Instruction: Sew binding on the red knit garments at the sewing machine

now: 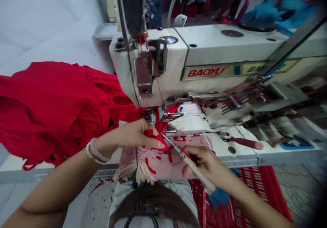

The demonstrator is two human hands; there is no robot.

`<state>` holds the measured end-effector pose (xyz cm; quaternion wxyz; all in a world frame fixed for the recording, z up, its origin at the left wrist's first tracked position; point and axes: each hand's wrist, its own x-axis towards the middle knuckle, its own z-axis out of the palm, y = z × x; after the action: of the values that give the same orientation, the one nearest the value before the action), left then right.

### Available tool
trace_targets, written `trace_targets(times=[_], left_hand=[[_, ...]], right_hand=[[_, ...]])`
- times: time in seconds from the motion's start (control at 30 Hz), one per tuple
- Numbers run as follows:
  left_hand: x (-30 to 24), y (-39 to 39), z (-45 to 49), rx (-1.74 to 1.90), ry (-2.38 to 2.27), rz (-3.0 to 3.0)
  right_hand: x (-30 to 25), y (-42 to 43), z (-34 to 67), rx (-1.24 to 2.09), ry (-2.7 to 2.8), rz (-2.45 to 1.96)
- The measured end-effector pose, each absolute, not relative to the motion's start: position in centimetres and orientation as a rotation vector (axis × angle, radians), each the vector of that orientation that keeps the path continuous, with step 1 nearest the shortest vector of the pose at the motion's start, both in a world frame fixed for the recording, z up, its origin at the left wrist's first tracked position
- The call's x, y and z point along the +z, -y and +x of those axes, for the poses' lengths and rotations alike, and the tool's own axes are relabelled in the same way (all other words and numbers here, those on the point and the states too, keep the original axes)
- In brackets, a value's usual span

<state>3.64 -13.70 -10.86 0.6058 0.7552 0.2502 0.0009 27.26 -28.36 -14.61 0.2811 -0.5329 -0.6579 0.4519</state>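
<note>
My left hand (pixel 138 134) pinches a narrow strip of red fabric (pixel 159 140) just in front of the sewing machine's needles. In my right hand (pixel 204 161) is a pair of scissors (pixel 178 150), with blades pointing up and left at the strip. The blade tips meet or nearly meet the red strip beside my left fingers; whether they touch it I cannot tell. Behind the strip stands the white sewing machine (pixel 153 54), threaded in red, with more red cloth under its presser foot. A large heap of red garments (pixel 58 102) spreads from the foot to the left.
A red-handled screwdriver (pixel 246 143) lies on the machine table (pixel 15 173) at the right. A pink cloth with red scraps (pixel 163 163) hangs over the front edge. Below right is a red plastic basket (pixel 273 190) with blue cloth. Blue fabric (pixel 286 10) rests atop the machine.
</note>
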Motion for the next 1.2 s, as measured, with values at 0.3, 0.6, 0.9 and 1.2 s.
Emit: trace_targets(times=[0.3,0.6,0.9,1.2], left_hand=[[-9.5,14.8,2.2,0.452,-0.582,1.769],[-11.0,18.2,2.6,0.780,-0.623,1.757],[-12.0,16.9,-0.5,1.142,-0.888,1.631],[-14.0,16.7,0.5,1.061,-1.016,2.838]], right_hand=[[-18.7,27.7,30.8,0.399,2.275,-1.597],[-14.6,27.0,22.3,0.071,1.865,-1.336],[-14.1,23.9,20.2,-0.145,1.656,-1.103],[-15.6,22.1,20.7,-0.556,2.249,-1.203]])
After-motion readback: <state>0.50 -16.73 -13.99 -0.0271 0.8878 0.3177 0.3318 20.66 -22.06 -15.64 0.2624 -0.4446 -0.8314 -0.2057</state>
